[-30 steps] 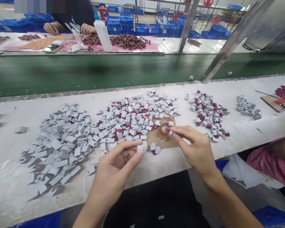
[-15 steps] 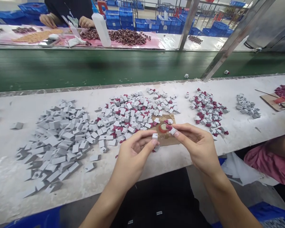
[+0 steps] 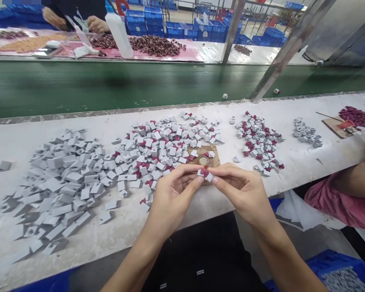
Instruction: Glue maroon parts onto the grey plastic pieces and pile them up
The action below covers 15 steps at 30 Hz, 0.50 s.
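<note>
- Fitting seems to be the step in hand: a left-held grey block (image 3: 200, 172) and a right-held grey block (image 3: 211, 177) meet almost end to end, with a maroon piece (image 3: 205, 172) between them.
- Left hand (image 3: 172, 198), at eight o'clock from these parts, pinches its block between thumb and forefinger.
- Right hand (image 3: 246, 190), at four o'clock, pinches the other block likewise; whether the maroon piece is seated in either block cannot be told.
- All three parts are held up over the brown cardboard (image 3: 213, 161), with a red-rimmed round dish (image 3: 203, 161) at twelve o'clock, just beyond the fingertips.
- A heap of loose grey blocks (image 3: 63, 182) lies at nine o'clock on the white worktop (image 3: 124, 227), a mixed grey-and-maroon heap (image 3: 167, 142) at ten, and a smaller mixed heap (image 3: 258, 138) at two.
- To my eye, the next move calls for squaring up the two blocks, then a light, even push from three and nine o'clock, skin clear of the seam.
</note>
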Each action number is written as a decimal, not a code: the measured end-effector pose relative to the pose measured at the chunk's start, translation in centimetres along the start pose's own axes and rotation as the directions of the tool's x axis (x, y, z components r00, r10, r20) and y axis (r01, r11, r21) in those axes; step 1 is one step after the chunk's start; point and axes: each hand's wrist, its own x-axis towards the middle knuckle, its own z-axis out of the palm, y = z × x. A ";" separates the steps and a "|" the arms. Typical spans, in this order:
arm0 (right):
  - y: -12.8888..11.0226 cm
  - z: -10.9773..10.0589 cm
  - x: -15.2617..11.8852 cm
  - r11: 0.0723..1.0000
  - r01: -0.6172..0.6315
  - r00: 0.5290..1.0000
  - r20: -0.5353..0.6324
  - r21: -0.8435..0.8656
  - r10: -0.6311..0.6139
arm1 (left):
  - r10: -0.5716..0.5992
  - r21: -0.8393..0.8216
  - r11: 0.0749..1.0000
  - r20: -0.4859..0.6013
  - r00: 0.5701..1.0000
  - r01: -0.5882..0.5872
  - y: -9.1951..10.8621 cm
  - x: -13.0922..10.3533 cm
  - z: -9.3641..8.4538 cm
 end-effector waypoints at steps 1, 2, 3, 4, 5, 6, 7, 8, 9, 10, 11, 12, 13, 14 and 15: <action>-0.2 0.0 0.0 1.000 0.008 1.000 0.016 0.003 -0.008 | 0.020 0.016 1.000 0.010 1.000 -0.020 0.2 -0.1 0.0; -0.3 0.0 0.0 1.000 0.013 0.999 0.034 0.010 -0.014 | 0.034 0.032 0.999 0.020 0.999 -0.035 0.4 -0.1 -0.1; -0.5 0.0 0.1 1.000 0.011 0.999 0.053 0.017 -0.012 | 0.043 0.050 0.998 0.028 0.999 -0.044 0.7 -0.1 -0.2; -0.6 0.0 0.4 1.000 0.000 0.997 0.078 0.022 -0.001 | 0.048 0.076 0.996 0.036 0.998 -0.051 0.9 -0.1 -0.4; -0.7 0.1 0.7 1.000 -0.019 0.994 0.110 0.019 0.016 | 0.050 0.115 0.992 0.044 0.998 -0.055 1.3 0.1 -0.8; -0.8 0.1 1.2 0.999 -0.034 0.988 0.148 0.003 0.034 | 0.052 0.176 0.983 0.047 0.998 -0.060 1.6 0.3 -1.4; -0.8 0.0 2.0 0.999 -0.043 0.982 0.184 -0.033 0.048 | 0.055 0.262 0.963 0.034 0.998 -0.062 2.0 0.6 -2.2; -0.9 -0.1 3.1 0.995 -0.037 0.977 0.208 -0.088 0.055 | 0.070 0.369 0.927 -0.004 0.998 -0.063 2.5 1.0 -3.1; -0.8 -0.4 4.5 0.987 -0.012 0.976 0.212 -0.163 0.046 | 0.105 0.487 0.872 -0.067 0.992 -0.060 3.0 1.5 -4.3; -0.8 -0.7 6.4 0.963 0.026 0.983 0.184 -0.269 0.025 | 0.158 0.603 0.797 -0.147 0.976 -0.038 3.4 2.0 -5.6; -0.8 -1.2 8.5 0.920 0.057 0.991 0.133 -0.389 -0.005 | 0.220 0.697 0.717 -0.230 0.948 0.003 3.8 2.5 -7.0; -0.7 -1.6 10.9 0.858 0.071 0.997 0.069 -0.509 -0.041 | 0.278 0.759 0.649 -0.301 0.912 0.052 4.1 3.1 -8.5; -0.6 -2.1 13.6 0.776 0.056 0.997 -0.002 -0.628 -0.074 | 0.315 0.793 0.600 -0.352 0.881 0.103 4.3 3.6 -9.9; -0.5 -2.6 16.4 0.720 0.026 0.995 -0.054 -0.693 -0.089 | 0.321 0.810 0.567 -0.384 0.866 0.149 4.3 4.1 -11.2; -0.3 -2.9 19.1 0.682 -0.005 0.991 -0.094 -0.731 -0.093 | 0.304 0.817 0.545 -0.403 0.863 0.189 4.1 4.6 -12.3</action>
